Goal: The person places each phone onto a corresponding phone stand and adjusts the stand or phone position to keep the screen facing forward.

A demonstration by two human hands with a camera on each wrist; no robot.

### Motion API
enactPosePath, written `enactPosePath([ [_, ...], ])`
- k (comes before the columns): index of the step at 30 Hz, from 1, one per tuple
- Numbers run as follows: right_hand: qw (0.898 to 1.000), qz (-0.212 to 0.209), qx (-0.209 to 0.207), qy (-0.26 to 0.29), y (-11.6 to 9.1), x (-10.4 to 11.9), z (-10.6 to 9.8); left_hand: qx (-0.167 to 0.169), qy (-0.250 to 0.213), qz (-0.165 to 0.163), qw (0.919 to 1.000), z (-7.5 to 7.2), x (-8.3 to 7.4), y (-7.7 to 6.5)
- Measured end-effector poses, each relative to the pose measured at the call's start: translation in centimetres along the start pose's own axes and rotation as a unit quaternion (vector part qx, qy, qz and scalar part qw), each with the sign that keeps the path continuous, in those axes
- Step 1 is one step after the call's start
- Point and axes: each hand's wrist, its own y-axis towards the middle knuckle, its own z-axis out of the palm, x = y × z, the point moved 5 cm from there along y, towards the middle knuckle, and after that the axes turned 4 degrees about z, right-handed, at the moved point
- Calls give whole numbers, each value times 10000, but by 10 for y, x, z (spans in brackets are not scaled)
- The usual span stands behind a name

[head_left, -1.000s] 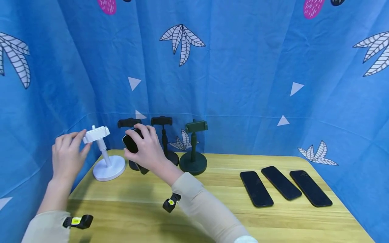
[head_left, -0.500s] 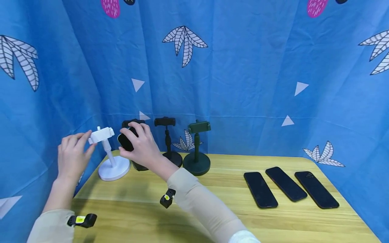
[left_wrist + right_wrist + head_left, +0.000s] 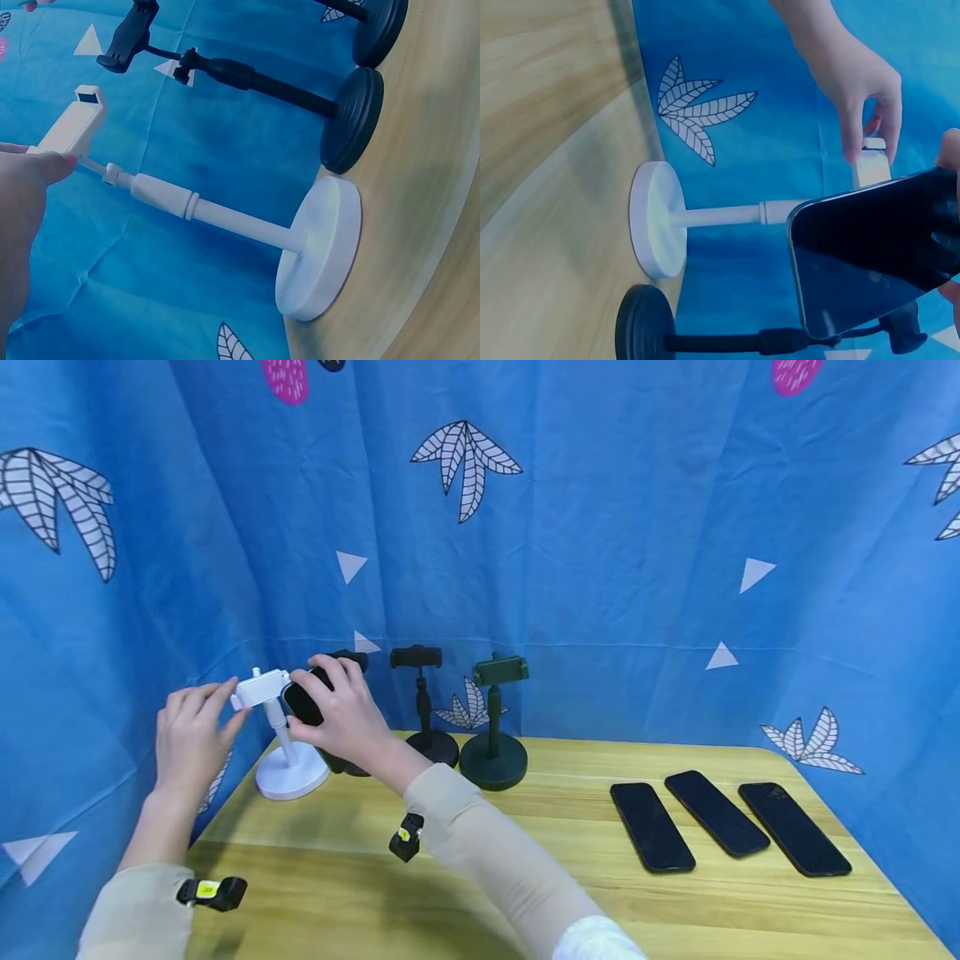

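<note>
A white phone stand [image 3: 292,770] stands at the table's left end, its clamp tilted at the top of the post. My left hand [image 3: 191,739] pinches the left end of that clamp between thumb and fingers; the left wrist view shows the thumb on the white clamp [image 3: 75,127]. In my right hand [image 3: 341,714] is a dark smartphone [image 3: 874,251], gripped along its edges. The phone is just right of the white clamp in the head view; whether they touch I cannot tell. A black phone stand [image 3: 289,94] is partly hidden behind the right hand.
Another black stand [image 3: 423,702] and a dark green stand [image 3: 495,722] are in the back row. Three dark phones [image 3: 652,827] lie on the wooden table [image 3: 570,802] at the right. A blue patterned curtain [image 3: 615,527] hangs behind and at the sides.
My right hand has carried the phone leftward, closer to the white clamp. The left hand keeps its pinch on the clamp. The whole head view has shifted slightly.
</note>
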Motion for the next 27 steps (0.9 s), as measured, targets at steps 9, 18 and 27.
enactPosePath([
  [9,9997,-49,-3,258,12,10,9,-106,-98,64,9999,-5,5,4],
  [18,9983,61,102,579,19,15,19,-71,-175,65,9998,-5,7,7],
  [27,9973,92,128,716,25,20,25,-86,-289,38,9995,2,8,3],
])
